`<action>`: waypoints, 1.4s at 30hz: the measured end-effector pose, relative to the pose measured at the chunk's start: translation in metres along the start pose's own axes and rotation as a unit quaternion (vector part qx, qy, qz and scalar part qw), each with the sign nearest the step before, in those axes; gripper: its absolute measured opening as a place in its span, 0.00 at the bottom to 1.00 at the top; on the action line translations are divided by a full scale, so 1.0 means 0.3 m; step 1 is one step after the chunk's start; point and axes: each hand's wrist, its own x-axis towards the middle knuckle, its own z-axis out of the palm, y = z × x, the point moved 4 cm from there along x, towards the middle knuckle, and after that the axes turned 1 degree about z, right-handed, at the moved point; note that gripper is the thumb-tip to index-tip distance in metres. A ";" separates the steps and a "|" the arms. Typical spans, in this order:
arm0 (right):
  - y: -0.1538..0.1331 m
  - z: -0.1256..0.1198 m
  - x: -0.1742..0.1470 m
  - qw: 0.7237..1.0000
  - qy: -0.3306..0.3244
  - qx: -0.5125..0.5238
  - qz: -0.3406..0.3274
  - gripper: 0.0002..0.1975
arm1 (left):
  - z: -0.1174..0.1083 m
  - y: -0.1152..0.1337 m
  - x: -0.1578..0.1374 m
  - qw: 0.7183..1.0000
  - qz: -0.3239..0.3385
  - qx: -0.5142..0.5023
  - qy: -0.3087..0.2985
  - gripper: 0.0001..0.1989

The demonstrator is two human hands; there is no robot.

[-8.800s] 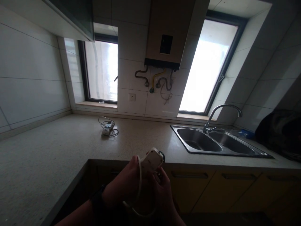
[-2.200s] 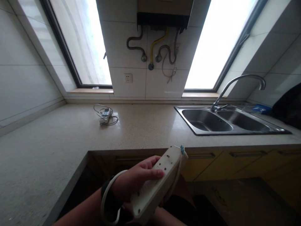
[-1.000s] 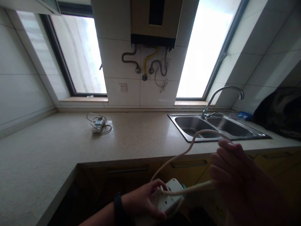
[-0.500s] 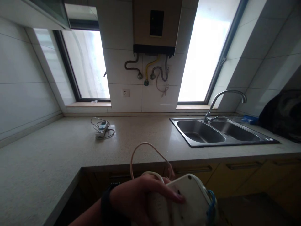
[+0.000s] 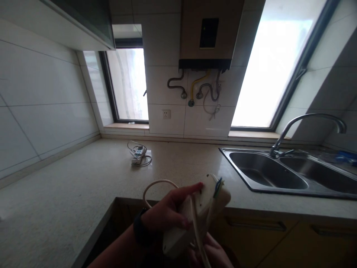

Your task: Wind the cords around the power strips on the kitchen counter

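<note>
My left hand (image 5: 170, 210) comes in from the lower left, a dark band on its wrist. Its fingers and thumb close around a long white plastic body (image 5: 178, 240) with rounded corners and small holes, which looks like a power strip seen from the back. It is tilted, its far end up and to the right. Blue and green wires (image 5: 218, 187) stick out near that end. A thick white cable (image 5: 196, 225) runs down across it, and a loop (image 5: 159, 181) arches behind my left wrist. Low and in shadow, my right hand (image 5: 216, 251) has curled fingers at the cable.
Another power strip (image 5: 138, 155) with a coiled cord lies on the pale countertop (image 5: 92, 175). To the right is a steel double sink (image 5: 251, 188) with a tap (image 5: 292, 123). A water heater (image 5: 209, 37) hangs on the tiled wall. Yellow cabinets (image 5: 251, 238) stand below the counter edge.
The white plastic body has risen and turned in my left hand, its wires now near the upper end. My right hand shows more clearly below. The view has swung left.
</note>
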 end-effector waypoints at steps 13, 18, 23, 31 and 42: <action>-0.286 0.154 0.244 0.986 0.094 -0.035 -0.130 0.48 | -0.195 -0.004 0.070 0.878 0.126 0.443 0.131 0.35; -0.333 0.219 0.473 0.988 0.077 -0.065 -0.120 0.36 | -0.395 0.096 0.059 0.943 0.054 0.319 0.084 0.45; -0.376 0.330 0.775 0.992 0.068 -0.023 -0.108 0.27 | -0.690 0.189 -0.007 0.969 0.005 0.169 0.182 0.48; -0.556 0.653 1.265 0.985 0.033 -0.081 -0.146 0.21 | -1.159 0.002 -0.304 0.733 0.048 0.415 0.536 0.23; -0.402 0.823 1.659 0.877 0.055 -0.449 -0.161 0.37 | -1.322 -0.112 -0.324 0.610 -0.039 0.479 0.630 0.27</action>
